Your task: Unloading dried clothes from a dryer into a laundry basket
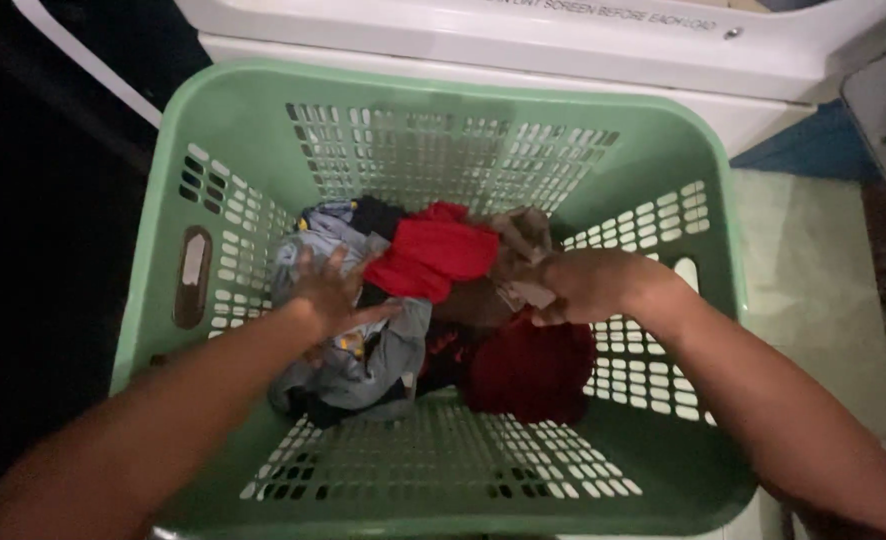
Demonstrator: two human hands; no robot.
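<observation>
A light green plastic laundry basket (263,130) with perforated walls holds a small pile of clothes. Both my arms reach down into it. My left hand (331,292) lies with fingers spread on a grey garment (388,355) at the left of the pile. My right hand (573,287) is closed on a brownish cloth (523,240) at the right of the pile. Between the hands lies a bright red garment (433,258). A dark red garment (528,370) lies below my right hand.
A white appliance (523,40) stands directly behind the basket. At the right is a pale floor (823,290) with a blue surface (813,145) behind it. The area left of the basket is dark.
</observation>
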